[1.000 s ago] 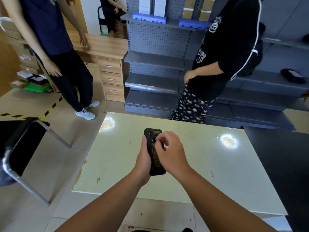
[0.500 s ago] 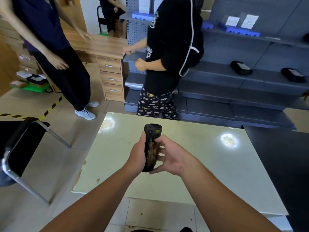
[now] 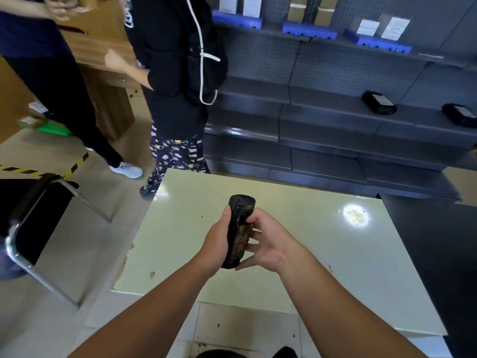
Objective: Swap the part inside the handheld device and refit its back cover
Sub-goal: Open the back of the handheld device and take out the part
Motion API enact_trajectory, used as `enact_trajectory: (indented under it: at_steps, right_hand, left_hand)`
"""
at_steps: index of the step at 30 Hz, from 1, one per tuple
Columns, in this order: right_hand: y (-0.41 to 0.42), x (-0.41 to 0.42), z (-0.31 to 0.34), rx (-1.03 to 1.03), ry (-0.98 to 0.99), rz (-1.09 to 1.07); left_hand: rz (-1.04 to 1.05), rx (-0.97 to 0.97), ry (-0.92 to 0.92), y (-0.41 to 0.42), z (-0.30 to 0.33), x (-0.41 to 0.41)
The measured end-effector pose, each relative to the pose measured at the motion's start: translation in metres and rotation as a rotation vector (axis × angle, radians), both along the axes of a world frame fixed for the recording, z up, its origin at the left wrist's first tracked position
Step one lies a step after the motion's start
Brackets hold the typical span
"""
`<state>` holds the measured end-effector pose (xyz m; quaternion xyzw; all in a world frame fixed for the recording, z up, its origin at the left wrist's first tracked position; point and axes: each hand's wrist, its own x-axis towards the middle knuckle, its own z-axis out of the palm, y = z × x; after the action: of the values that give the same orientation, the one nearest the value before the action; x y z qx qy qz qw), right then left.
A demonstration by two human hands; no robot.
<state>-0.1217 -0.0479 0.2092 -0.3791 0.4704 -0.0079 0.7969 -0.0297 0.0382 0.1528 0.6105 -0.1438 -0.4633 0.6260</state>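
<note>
A black handheld device [image 3: 239, 228] stands on edge above the pale yellow-green table [image 3: 322, 254], its back turned to the right. A worn, brownish patch shows on its lower back. My left hand [image 3: 218, 244] grips the device from the left, thumb along its edge. My right hand [image 3: 268, 241] holds it from the right, with the fingers curled against the back and the thumb under the bottom end. Whether the back cover is on or off I cannot tell.
Two people stand at the table's far left corner [image 3: 175, 99]. A black chair [image 3: 33, 218] stands at the left. Grey shelving [image 3: 335, 125] behind the table carries two black devices [image 3: 379, 102]. A dark surface [image 3: 438, 241] adjoins the table's right side.
My right hand came off the top of the device and now holds its right side lower down. The person in black walked from right to left behind the table.
</note>
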Motion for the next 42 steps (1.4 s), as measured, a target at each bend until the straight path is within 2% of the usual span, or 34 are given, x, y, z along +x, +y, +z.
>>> enact_trajectory:
  at_steps: [3, 5, 8, 11, 15, 23, 26, 30, 40, 42]
  right_hand:
    - [0.0, 0.002, 0.006, -0.09, 0.063, 0.002]
    - [0.001, 0.007, 0.01, -0.259, 0.141, -0.027]
    - [0.006, 0.012, 0.004, -0.674, 0.218, -0.116]
    - [0.019, 0.005, -0.002, -1.192, 0.194, -0.008]
    - [0.027, -0.003, -0.004, -1.505, 0.212, 0.111]
    - [0.027, -0.005, 0.006, -1.407, 0.314, 0.24]
    - [0.031, -0.005, 0.003, -1.4, 0.376, 0.25]
    - [0.026, -0.004, 0.003, -1.378, 0.362, 0.231]
    - [-0.007, 0.025, 0.006, -1.535, 0.34, 0.196]
    - [-0.014, 0.027, 0.004, -1.505, 0.325, 0.146]
  left_hand:
    - [0.038, 0.01, 0.107, -0.001, -0.004, -0.001]
    - [0.055, -0.007, 0.171, -0.001, -0.005, -0.003]
    - [0.08, -0.058, 0.311, -0.002, -0.004, -0.008]
    - [0.094, -0.08, 0.472, -0.005, -0.003, -0.008]
    - [0.072, -0.129, 0.547, -0.008, -0.001, -0.005]
    - [0.021, -0.093, 0.554, -0.009, -0.009, -0.008]
    - [0.01, -0.083, 0.541, -0.008, -0.018, -0.011]
    - [0.0, -0.054, 0.527, -0.01, -0.026, -0.011]
    - [0.01, -0.114, 0.453, -0.046, -0.021, 0.014]
    - [0.019, -0.137, 0.459, -0.052, -0.025, 0.017]
